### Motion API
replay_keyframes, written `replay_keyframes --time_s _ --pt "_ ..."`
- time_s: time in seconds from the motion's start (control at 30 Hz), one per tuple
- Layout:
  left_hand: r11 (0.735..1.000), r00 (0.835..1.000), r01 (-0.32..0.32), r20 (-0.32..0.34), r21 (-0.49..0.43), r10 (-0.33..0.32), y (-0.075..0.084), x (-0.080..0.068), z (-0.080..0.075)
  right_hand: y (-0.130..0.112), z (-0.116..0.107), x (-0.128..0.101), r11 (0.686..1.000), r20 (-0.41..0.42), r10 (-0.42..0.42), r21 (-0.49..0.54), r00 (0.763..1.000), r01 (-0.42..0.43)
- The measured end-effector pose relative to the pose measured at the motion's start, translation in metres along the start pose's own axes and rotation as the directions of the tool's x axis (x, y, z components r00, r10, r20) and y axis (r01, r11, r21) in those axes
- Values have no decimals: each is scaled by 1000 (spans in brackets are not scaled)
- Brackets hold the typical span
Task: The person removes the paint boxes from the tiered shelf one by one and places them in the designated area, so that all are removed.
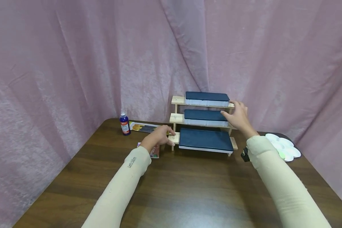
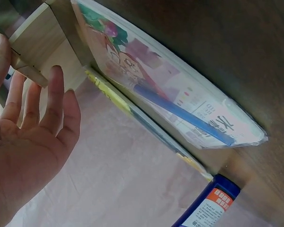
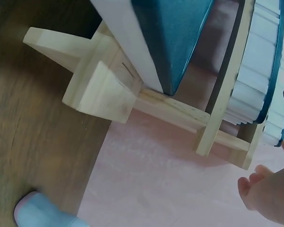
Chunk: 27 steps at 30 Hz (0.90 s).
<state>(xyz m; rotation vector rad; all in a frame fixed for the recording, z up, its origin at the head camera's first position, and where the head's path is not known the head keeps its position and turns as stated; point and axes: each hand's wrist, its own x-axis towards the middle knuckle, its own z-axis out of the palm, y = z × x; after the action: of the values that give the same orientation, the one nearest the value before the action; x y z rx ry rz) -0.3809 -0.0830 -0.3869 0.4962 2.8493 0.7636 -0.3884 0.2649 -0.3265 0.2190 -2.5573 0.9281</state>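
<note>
A three-tier wooden stand (image 1: 174, 138) bears a long dark-blue-lidded white box on each tier: the top box (image 1: 207, 96), the middle box (image 1: 205, 115) and the wider bottom box (image 1: 205, 139). My left hand (image 1: 159, 135) grips the left end of the lowest board; in the left wrist view the thumb is on one side of the board (image 2: 42, 40), the fingers on the other. At the right end of the upper tiers, my right hand (image 1: 238, 117) has its index finger at the top box's corner and its thumb by the middle box. Its other fingers (image 3: 253, 182) are loosely bent.
Left of the stand are a blue bottle (image 1: 125, 124), a pack of paintbrushes (image 1: 143, 127) and a flat illustrated pack (image 2: 146, 80), partly behind my left hand in the head view. A white flower-shaped palette (image 1: 283, 146) lies at the right. A pink curtain (image 1: 148, 63) hangs behind the table.
</note>
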Motion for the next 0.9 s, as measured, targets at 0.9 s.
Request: replay_keyframes --time_s 0.9 --pt "1000 1000 6 2 -31 -6 -2 2 1 -7 5 24 995 68 0 -99 998 7"
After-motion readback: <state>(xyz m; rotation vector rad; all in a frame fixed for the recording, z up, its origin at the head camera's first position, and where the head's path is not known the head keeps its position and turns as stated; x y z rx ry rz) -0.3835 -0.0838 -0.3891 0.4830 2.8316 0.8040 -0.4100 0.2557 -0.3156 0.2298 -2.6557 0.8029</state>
